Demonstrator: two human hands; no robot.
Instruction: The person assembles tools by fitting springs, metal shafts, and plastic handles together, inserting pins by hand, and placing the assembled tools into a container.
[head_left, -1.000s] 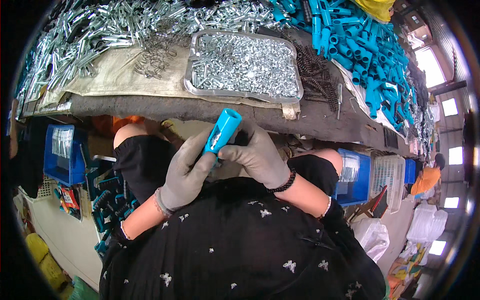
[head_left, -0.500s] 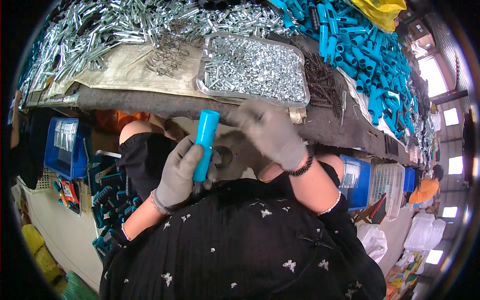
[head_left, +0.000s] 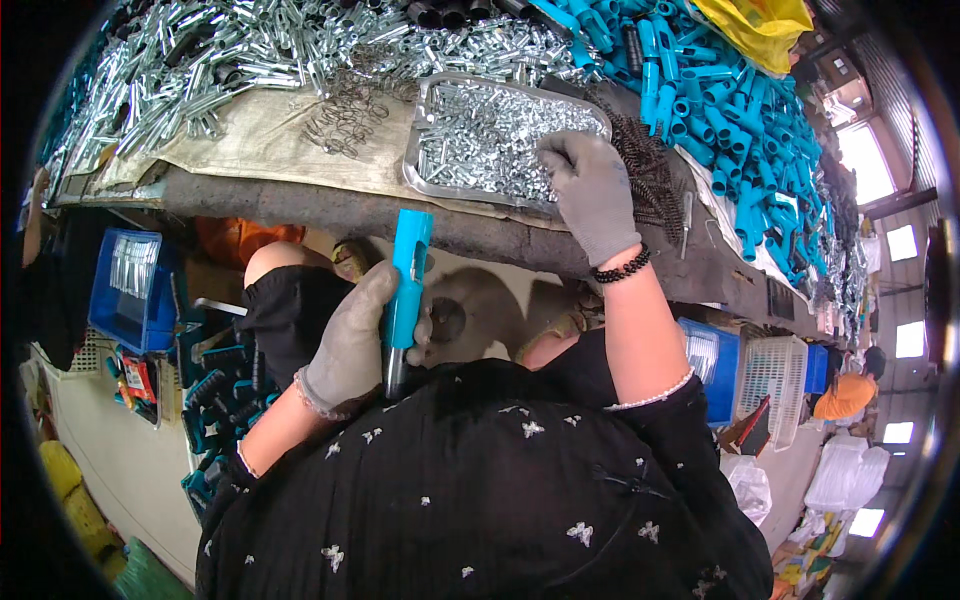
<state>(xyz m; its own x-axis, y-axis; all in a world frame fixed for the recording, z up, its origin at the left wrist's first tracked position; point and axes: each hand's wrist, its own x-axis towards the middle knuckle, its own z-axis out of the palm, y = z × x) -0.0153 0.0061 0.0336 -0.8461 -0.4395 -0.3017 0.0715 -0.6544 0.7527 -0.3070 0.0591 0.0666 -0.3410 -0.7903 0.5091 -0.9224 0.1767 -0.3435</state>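
My gloved left hand [head_left: 352, 335] is wrapped round a turquoise plastic tube [head_left: 407, 285]. The tube stands nearly upright in front of my body, with a slot in its side and a black part at its lower end. Over the right part of a clear plastic tray [head_left: 408, 160], my gloved right hand [head_left: 596, 195] has its fingers curled together at the small silvery metal parts [head_left: 480, 130] heaped there. Whatever lies between those fingertips is hidden.
Left of the tray lie thin wire springs [head_left: 345, 120] and a heap of metal tubes [head_left: 230, 60]. Dark coil springs [head_left: 648, 165] and a pile of turquoise tubes [head_left: 735, 120] are to its right. Blue bins [head_left: 135, 300] stand below the table [head_left: 330, 205].
My right hand has moved up and right from near the table's edge to the tray, its fingers now curled. The turquoise tube has turned so that its slot shows.
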